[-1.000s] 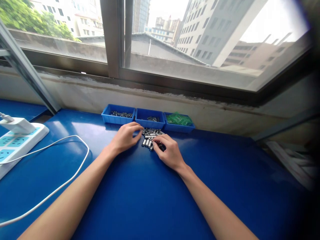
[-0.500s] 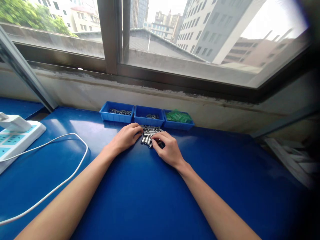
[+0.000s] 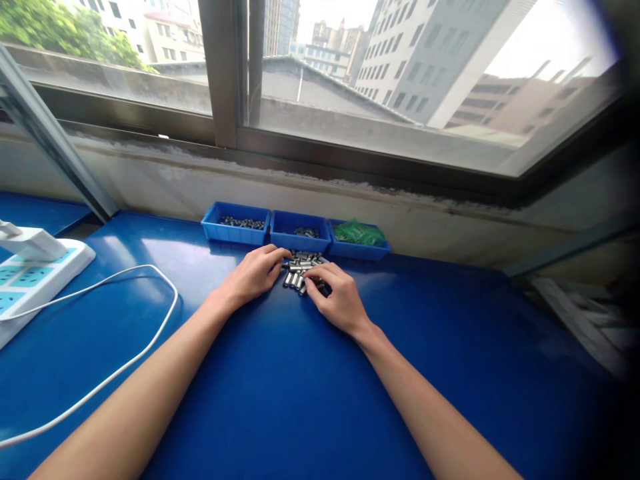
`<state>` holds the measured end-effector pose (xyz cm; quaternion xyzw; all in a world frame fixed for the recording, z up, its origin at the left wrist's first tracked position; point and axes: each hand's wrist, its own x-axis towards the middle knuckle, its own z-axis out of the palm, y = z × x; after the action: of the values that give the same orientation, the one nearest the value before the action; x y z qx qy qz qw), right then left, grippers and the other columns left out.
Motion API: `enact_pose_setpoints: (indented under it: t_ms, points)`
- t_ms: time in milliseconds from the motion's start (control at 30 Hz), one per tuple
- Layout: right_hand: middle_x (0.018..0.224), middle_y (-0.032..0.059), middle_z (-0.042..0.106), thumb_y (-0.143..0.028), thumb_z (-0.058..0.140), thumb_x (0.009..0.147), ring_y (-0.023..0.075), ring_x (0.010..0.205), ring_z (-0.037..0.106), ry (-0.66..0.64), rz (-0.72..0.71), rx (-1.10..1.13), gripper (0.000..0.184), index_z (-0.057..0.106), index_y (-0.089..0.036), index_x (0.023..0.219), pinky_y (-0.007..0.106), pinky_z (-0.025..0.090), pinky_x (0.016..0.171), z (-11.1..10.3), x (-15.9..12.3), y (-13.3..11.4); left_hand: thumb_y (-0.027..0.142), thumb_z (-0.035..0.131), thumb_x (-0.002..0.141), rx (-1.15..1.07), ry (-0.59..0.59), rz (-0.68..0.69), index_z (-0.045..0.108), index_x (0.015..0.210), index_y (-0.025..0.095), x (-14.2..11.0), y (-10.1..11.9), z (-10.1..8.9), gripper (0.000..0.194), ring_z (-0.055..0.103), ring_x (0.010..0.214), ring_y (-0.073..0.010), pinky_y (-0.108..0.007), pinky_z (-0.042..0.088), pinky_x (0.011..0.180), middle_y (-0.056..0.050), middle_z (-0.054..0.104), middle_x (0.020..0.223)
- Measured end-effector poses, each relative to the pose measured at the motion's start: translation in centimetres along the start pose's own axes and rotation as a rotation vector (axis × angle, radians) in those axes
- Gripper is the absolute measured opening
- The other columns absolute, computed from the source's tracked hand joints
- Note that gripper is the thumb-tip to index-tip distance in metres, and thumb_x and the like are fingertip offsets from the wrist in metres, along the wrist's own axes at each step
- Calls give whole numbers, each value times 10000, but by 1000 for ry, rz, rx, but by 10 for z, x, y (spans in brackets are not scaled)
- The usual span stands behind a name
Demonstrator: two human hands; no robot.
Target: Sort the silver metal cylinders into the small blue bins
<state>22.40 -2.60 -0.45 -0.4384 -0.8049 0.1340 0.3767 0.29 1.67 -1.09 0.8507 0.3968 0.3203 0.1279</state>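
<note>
Reaching with left hand [image 3: 254, 275] and right hand [image 3: 337, 297] to metal cylinders [image 3: 300, 264] lying between them on the bench [image 3: 300, 380].
Curling both, partly hiding the nearest pieces; impossible to tell whether pinching any.

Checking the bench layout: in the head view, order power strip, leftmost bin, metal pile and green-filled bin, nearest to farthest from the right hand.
From the right hand:
1. Metal pile, by its fingertips
2. Green-filled bin, right end of row
3. Leftmost bin, row's left end
4. Power strip, far left
</note>
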Motion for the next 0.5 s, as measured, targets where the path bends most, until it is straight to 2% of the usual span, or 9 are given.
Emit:
enact_pose_setpoints:
  t_ms: [133, 267, 400, 500]
  points:
    - [985, 55, 697, -171, 596, 883, 222, 949, 646, 0, -1, 5, 107, 680, -221, 927, 375, 527, 856, 0, 0, 0, 126, 487, 874, 6, 16, -14, 601, 1251, 223, 0, 1, 1, 406, 655, 874, -184, -291, 521, 793, -70, 663, 1051]
    - [977, 55, 697, -171, 598, 885, 219, 945, 646, 4, -1, 5, 101, 677, -219, 926, 373, 526, 857, 1, 0, 0, 143, 512, 866, -66, 115, -35, 646, 1187, 205, 1, 5, 1, 354, 650, 835, -169, -286, 522, 792, -66, 669, 1000]
    - [973, 53, 697, -170, 600, 884, 215, 938, 646, 2, 1, 12, 98, 675, -217, 927, 367, 525, 858, 1, 0, -1, 240, 568, 879, -373, 232, -156, 668, 1125, 179, 5, 15, -1, 273, 666, 824, -158, -271, 539, 790, -58, 695, 928]
    - [973, 51, 695, -168, 599, 885, 210, 934, 644, 8, -2, 13, 98, 675, -214, 926, 360, 525, 847, 1, 0, -1, 356, 644, 855, -633, 244, -299, 654, 1135, 161, 8, 21, -4, 341, 668, 733, -151, -261, 546, 721, -47, 710, 817]
